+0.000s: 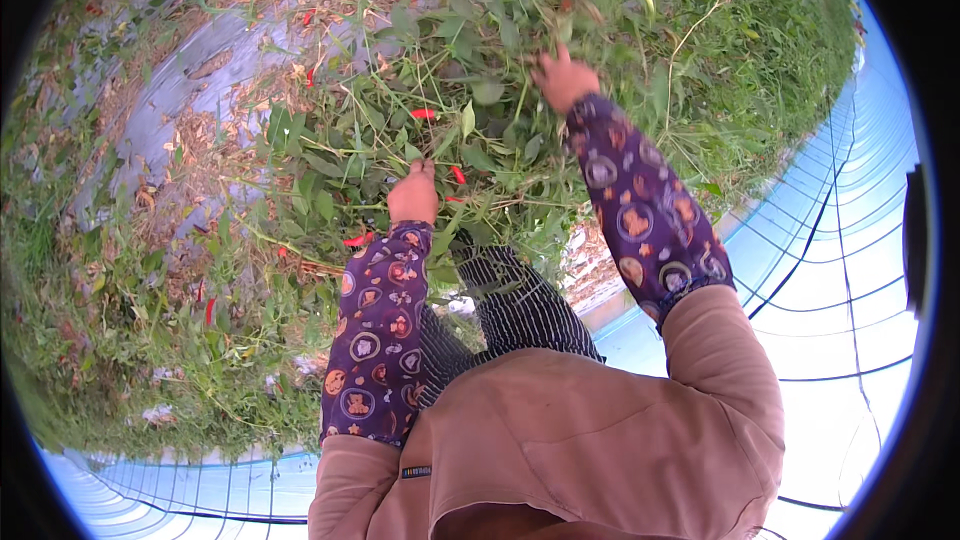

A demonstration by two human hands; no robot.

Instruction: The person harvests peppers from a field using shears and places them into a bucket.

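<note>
In the head view, my left hand (413,195) reaches into a chili pepper plant (352,131), its fingertips close together at the stems and leaves. Whether it pinches a stem cannot be made out. Red chili peppers hang near it: one ripe pepper (457,175) just to its right, another (423,113) above, and a third (358,240) below left. My right hand (568,80) is farther up and to the right, fingers apart among blurred leaves. I see no pepper in it. A red spot (566,5) shows in the foliage beyond it.
Silvery mulch film (217,90) with dry leaves covers the bed at left. More red peppers (209,311) lie or hang at lower left. Tall grass (795,52) grows at upper right. Pale blue sheeting with dark lines (810,240) borders the right side. My striped trouser leg (517,300) is against the plants.
</note>
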